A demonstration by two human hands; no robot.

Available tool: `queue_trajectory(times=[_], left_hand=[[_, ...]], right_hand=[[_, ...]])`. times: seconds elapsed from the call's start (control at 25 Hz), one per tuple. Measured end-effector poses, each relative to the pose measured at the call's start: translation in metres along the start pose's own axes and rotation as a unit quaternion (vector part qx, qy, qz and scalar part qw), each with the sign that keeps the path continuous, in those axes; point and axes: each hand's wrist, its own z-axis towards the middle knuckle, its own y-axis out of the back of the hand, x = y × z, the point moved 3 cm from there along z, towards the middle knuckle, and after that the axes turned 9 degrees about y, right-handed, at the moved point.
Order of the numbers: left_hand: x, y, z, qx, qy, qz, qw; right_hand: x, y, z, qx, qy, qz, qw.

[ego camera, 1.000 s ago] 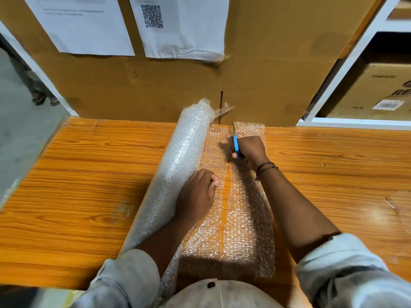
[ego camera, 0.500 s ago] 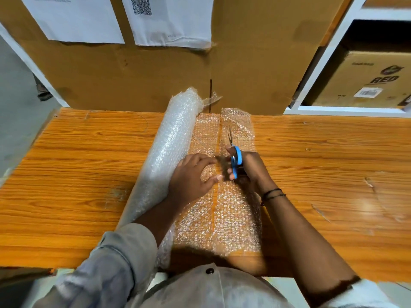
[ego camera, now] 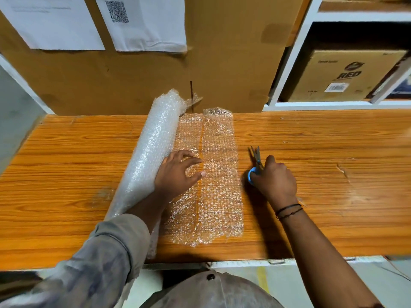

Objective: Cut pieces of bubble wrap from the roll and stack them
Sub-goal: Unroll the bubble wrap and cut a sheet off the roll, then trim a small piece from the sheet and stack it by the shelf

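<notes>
An orange wood-grain bench [ego camera: 66,174] spans the frame. The bubble wrap roll [ego camera: 153,147] lies left of centre, with a flat sheet [ego camera: 219,192] beside it. The left hand [ego camera: 175,174] presses the sheet with fingers spread. Right of centre, the right hand [ego camera: 275,181] grips blue-handled scissors [ego camera: 255,161].

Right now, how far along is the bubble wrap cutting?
A slit appears to run the length of the unrolled bubble wrap, so one strip looks cut free of the roll. The left hand presses the wrap beside the roll; the right hand grips blue-handled scissors off to the side. Left: stacking; no stack visible.
</notes>
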Motion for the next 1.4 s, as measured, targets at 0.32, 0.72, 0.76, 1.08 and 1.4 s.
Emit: queue_trajectory(times=[0.32, 0.72, 0.76, 1.08, 1.4], left_hand=[[-0.005, -0.001, -0.001, -0.005, -0.005, 0.006, 1.000], [-0.006, -0.005, -0.005, -0.046, -0.088, -0.013, 0.995], [-0.006, -0.006, -0.005, -0.054, -0.103, -0.006, 0.993], [-0.013, -0.002, -0.009, -0.054, -0.177, 0.005, 0.983], [-0.013, 0.000, -0.012, -0.010, -0.176, -0.058, 0.983]], right_hand=[[0.013, 0.005, -0.025, 0.063, 0.045, -0.154, 0.985], [0.043, -0.048, -0.106, 0.101, 0.487, 0.047, 0.866], [0.039, -0.049, -0.109, 0.106, 0.503, 0.041, 0.857], [0.033, -0.050, -0.100, 0.067, 0.503, 0.109, 0.855], [0.066, -0.021, -0.006, 0.078, 0.393, 0.144, 0.905]])
